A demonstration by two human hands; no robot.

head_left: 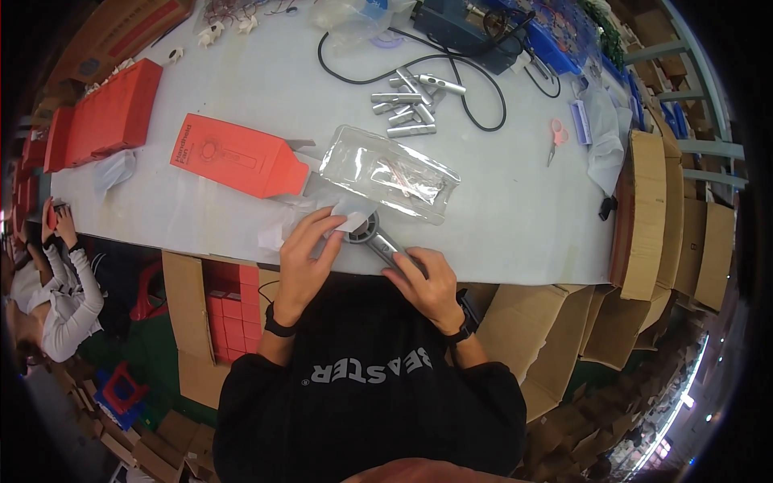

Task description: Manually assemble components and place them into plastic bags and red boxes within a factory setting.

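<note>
A grey handheld fan (pixel 385 245) lies tilted at the table's front edge, its round grille toward my left hand (pixel 304 256). The fingers of that hand are closed on a thin white sheet (pixel 351 216) that covers part of the grille. My right hand (pixel 430 286) is wrapped round the fan's handle. Just beyond my hands sits a clear plastic tray (pixel 338 165) with small, thin items inside that I cannot make out. An orange-red carton (pixel 233 157) lies to its left, its end flap toward me.
Several silver cylindrical parts (pixel 411 103) are piled at the back, beside a black cable (pixel 491 84). Pink scissors (pixel 556 138) lie at the right. More red boxes (pixel 121 109) stand at the far left. Open cardboard cartons (pixel 531 338) flank the table, and another person (pixel 68 282) works at left.
</note>
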